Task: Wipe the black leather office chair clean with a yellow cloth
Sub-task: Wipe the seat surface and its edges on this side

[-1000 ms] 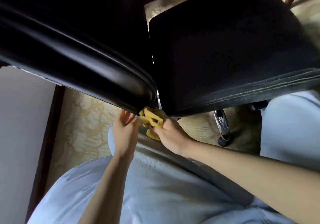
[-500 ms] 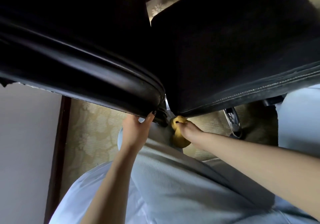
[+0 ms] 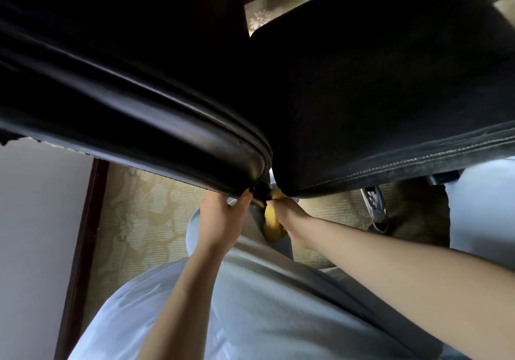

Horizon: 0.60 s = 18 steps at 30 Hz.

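- Backrest (image 3: 139, 114) of the black leather office chair (image 3: 278, 95) fills the upper left. It is glossy, and its rounded lower edge slopes down toward the middle of the view.
- The seat (image 3: 390, 81) fills the upper right, with a line of pale stitching along its near edge.
- The two parts meet in a narrow gap at the centre, just above both hands.
- The left hand (image 3: 223, 217) reaches up to the backrest's lower corner. Its thumb and fingers are curled onto that edge and grip it, and the fingertips are partly hidden by the leather.
- The right hand (image 3: 289, 214) grasps the yellow cloth (image 3: 271, 227), fingers clenched round it, and presses the cloth's top into the gap where backrest and seat join.
- The cloth is bunched up. Its upper tip touches the chair at the joint, and the rest hangs beside the right palm, in front of the person's pale clothing (image 3: 264, 304).
- The two hands are near each other but apart, one on each side of the joint.
- A chrome base leg (image 3: 374, 209) shows under the seat's near edge on the right.
- A patterned beige carpet (image 3: 139, 220) lies beneath the chair.
- At the far left stands a white wall (image 3: 36, 234), bordered by a dark wooden strip (image 3: 80, 248).
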Tool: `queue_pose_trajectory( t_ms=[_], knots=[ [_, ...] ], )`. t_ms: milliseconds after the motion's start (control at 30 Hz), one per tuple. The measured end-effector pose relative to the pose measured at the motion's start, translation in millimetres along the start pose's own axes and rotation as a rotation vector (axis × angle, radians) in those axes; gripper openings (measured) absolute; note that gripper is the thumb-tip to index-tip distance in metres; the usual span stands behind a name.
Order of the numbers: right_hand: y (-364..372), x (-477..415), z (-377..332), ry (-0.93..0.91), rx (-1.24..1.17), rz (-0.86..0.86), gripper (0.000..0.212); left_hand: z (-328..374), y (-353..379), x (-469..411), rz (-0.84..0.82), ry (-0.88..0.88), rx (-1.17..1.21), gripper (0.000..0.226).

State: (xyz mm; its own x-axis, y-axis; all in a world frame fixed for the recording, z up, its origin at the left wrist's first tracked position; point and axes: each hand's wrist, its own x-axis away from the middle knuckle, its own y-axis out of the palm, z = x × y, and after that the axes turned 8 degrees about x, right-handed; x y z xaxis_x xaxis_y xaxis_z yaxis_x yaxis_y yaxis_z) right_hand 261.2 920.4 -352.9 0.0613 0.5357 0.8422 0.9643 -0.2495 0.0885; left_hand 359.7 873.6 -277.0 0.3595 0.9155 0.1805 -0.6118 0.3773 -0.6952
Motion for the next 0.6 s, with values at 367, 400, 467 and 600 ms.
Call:
queue_pose_trajectory(
  t_ms=[367, 400, 467, 600],
  knots=[
    [-20, 36, 3, -0.278, -0.125, -0.091, 0.030, 9, -2, 1, 0.008, -0.056, -0.043, 0.013],
    [-25, 38, 4, -0.276, -0.140, -0.086, 0.033, 10, -2, 1, 0.003, -0.055, -0.038, 0.011],
    [-37, 46, 7, -0.253, -0.203, -0.040, 0.023, 13, -2, 2, 0.003, -0.062, -0.031, 0.006],
    [-57, 64, -1, -0.333, -0.382, 0.061, 0.018, 13, 0, 2, 0.032, -0.085, -0.009, 0.003]
  ],
)
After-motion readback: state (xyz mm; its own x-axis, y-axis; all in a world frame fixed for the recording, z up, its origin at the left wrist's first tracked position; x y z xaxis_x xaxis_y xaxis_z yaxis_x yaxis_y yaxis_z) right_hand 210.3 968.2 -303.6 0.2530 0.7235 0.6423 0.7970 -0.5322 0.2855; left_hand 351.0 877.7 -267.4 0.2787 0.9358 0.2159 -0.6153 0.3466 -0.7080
